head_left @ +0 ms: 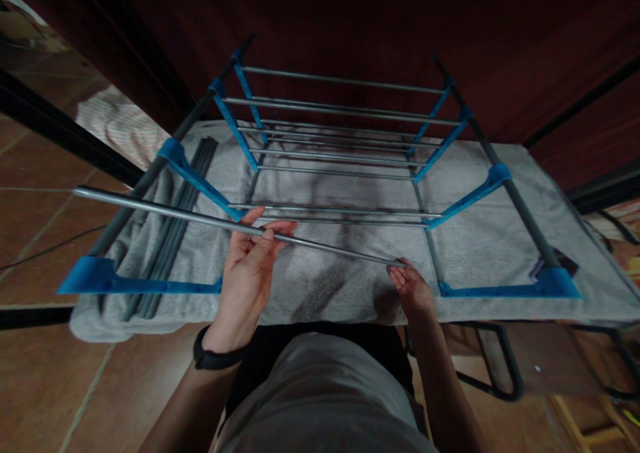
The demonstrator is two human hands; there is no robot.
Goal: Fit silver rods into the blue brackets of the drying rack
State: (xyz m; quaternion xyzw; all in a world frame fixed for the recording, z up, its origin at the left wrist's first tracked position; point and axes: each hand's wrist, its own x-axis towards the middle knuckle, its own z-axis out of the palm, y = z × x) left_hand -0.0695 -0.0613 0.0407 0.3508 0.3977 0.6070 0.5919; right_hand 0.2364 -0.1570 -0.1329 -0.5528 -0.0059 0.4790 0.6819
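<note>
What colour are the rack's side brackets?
Bright blue; the side brackets show best in the head view, joining grey rods.

Readable text: none is found in the view.
Metal rod (200,217), from 9 o'clock to the centre: no marking is made out.
Blue connectors (473,196), at 10 and 3 o'clock: no brand or number is seen.
Wristband (215,358), at 7 o'clock: plain black, no digits are shown.
Towel (500,239): no label is seen.

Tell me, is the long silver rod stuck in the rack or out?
Out. The left hand and right hand hold the silver rod above the towel; neither end sits in the rack.
</note>
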